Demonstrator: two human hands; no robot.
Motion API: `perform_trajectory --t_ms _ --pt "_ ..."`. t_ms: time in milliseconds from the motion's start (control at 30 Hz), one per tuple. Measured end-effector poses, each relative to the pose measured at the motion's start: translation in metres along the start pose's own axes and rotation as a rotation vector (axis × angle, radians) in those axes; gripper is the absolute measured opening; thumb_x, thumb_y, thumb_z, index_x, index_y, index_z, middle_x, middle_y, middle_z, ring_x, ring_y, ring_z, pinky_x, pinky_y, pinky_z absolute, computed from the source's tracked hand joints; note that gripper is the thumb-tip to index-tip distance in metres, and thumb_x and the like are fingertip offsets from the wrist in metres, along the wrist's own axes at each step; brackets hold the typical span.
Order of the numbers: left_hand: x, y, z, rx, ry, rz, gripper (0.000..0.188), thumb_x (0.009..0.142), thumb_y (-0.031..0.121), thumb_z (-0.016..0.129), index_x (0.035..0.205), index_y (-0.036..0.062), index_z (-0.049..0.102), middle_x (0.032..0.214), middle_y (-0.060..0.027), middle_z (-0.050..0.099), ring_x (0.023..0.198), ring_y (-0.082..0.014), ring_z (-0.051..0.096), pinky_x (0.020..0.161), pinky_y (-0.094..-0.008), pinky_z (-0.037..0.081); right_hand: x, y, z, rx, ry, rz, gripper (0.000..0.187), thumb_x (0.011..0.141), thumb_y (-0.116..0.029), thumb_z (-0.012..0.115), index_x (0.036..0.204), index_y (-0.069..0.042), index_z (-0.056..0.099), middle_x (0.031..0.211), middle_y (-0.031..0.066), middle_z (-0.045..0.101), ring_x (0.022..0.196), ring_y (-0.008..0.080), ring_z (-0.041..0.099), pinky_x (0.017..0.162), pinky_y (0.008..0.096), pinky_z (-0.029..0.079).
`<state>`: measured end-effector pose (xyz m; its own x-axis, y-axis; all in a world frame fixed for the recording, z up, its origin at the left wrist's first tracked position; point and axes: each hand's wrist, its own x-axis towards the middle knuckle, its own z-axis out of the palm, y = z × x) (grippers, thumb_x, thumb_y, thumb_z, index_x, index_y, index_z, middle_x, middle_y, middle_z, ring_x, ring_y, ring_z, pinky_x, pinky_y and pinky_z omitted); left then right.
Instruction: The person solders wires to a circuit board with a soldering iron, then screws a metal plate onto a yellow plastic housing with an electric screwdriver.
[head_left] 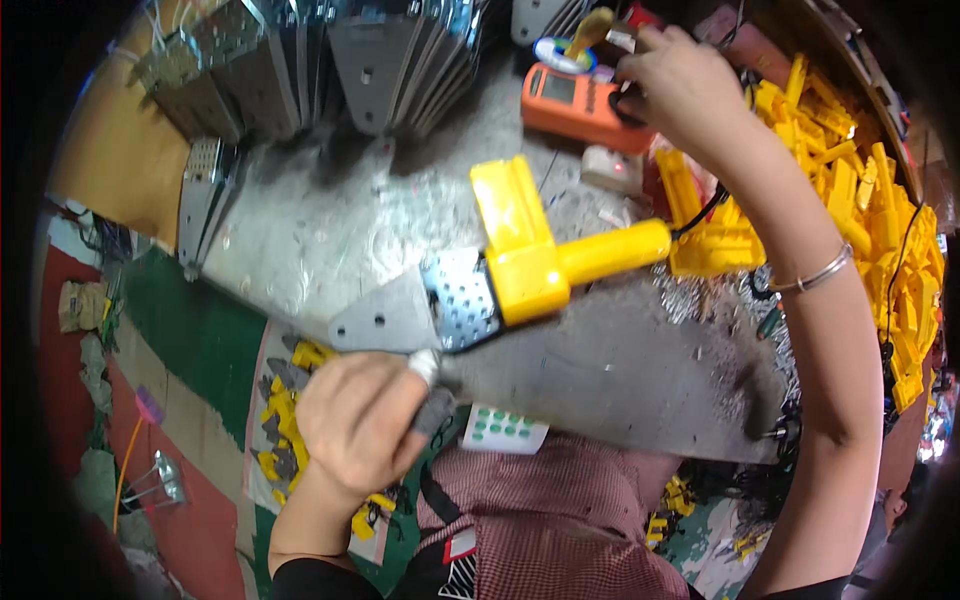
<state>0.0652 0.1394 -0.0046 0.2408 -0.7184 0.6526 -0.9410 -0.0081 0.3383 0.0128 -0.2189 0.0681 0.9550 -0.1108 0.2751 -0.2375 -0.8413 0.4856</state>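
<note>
A tool with a yellow plastic housing (pixel 525 270), a yellow handle and a flat, tapered grey metal plate (pixel 390 315) lies on the worktop. It looks like a plastic-pipe welder; a perforated metal guard (pixel 462 298) sits between housing and plate, and a black cable leaves the handle. My left hand (pixel 360 415) is curled just in front of the plate, with white and grey coverings on its fingertips; what it pinches is hidden. At the back right, my right hand (pixel 690 85) bends its fingers beside an orange multimeter (pixel 575 105); its grip cannot be made out.
Several grey metal brackets (pixel 375 70) stand at the back left. Yellow plastic housings (pixel 850 200) are heaped along the right. A small white block (pixel 612 168) sits near the meter. A sheet of green dot stickers (pixel 505 430) lies at the worktop's front edge.
</note>
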Motion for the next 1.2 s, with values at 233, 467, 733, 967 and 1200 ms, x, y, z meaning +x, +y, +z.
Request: perform_trajectory --t_ms 233,467,733,967,1200 --pt "-0.077 0.035 0.019 -0.310 -0.228 -0.510 0.044 0.065 0.012 0.077 0.106 -0.0015 0.063 0.090 -0.0147 0.065 0.082 -0.0320 0.062 0.075 -0.0374 0.050 -0.080 -0.101 -0.089 0.713 0.284 -0.058 0.011 0.075 0.002 0.067 0.085 0.000 0.064 0.080 0.0088 0.062 0.076 0.0245 0.059 0.073 0.0319 0.046" --pt "-0.083 0.040 0.024 -0.747 -0.316 -0.764 0.021 0.072 0.002 0.067 0.093 -0.0004 0.069 0.082 -0.0116 0.064 0.078 -0.0243 0.061 0.072 -0.0335 0.049 -0.151 -0.179 -0.082 1.208 -0.177 -0.048 0.020 0.069 -0.013 0.073 0.080 -0.009 0.057 0.080 0.0070 0.049 0.078 0.0261 0.055 0.062 0.0384 0.049" --pt "-0.069 0.045 0.023 -0.457 -0.234 -0.533 0.022 0.066 -0.003 0.065 0.087 -0.0005 0.069 0.077 -0.0111 0.061 0.074 -0.0278 0.057 0.065 -0.0365 0.047 -0.153 -0.219 -0.086 0.941 -0.086 0.014 0.013 0.070 -0.010 0.063 0.076 -0.007 0.052 0.079 0.0074 0.051 0.073 0.0215 0.059 0.051 0.0339 0.051" --pt "-0.066 0.041 0.019 -0.431 -0.231 -0.502 0.022 0.064 -0.002 0.066 0.086 -0.0010 0.069 0.077 -0.0110 0.062 0.074 -0.0277 0.059 0.066 -0.0368 0.048 -0.148 -0.207 -0.082 1.202 -0.129 0.082 0.012 0.071 -0.002 0.068 0.074 -0.003 0.056 0.070 0.0083 0.053 0.058 0.0235 0.057 0.052 0.0339 0.046" --pt "-0.029 0.002 -0.014 -0.034 0.008 -0.300 0.033 0.063 0.005 0.076 0.095 0.0008 0.068 0.085 -0.0122 0.064 0.077 -0.0305 0.059 0.068 -0.0383 0.049 -0.093 -0.111 -0.071 0.953 0.083 0.433 0.011 0.075 -0.013 0.066 0.074 -0.002 0.065 0.071 0.0138 0.062 0.065 0.0300 0.062 0.061 0.0386 0.052"
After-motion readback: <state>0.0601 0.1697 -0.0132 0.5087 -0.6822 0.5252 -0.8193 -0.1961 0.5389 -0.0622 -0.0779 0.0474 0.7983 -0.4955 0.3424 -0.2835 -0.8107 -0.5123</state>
